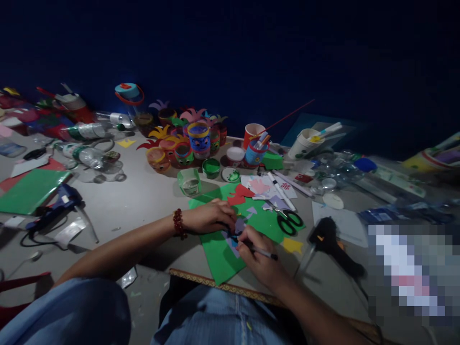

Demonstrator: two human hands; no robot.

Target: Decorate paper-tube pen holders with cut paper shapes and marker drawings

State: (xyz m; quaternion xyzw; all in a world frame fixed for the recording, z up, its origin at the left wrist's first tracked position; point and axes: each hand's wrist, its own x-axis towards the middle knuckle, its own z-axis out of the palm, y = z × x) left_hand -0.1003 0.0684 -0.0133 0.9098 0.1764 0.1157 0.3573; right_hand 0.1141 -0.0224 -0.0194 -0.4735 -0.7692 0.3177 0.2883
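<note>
My right hand (260, 254) is closed around a marker (266, 252), whose dark end points out to the right. Its fingertips meet a strip of purple paper (233, 247) and a small blue piece on the green sheet (223, 266). Just left of it, my left hand (212, 215) has its fingers bent together over the same spot; what lies under the fingertips is hidden. Black-handled scissors (289, 221) lie to the right on the sheet. Red paper cutouts (240, 194) are beyond the hands, and a yellow paper cutout (293, 245) sits by the right wrist.
Painted cups with paper crowns (199, 139) stand at the back, near an open green paint jar (211, 167). A black glue gun (332, 244) lies at right, a blue one (66, 206) at left. Plastic bottles (89, 155) lie on the left. The table edge (223, 287) is close to my lap.
</note>
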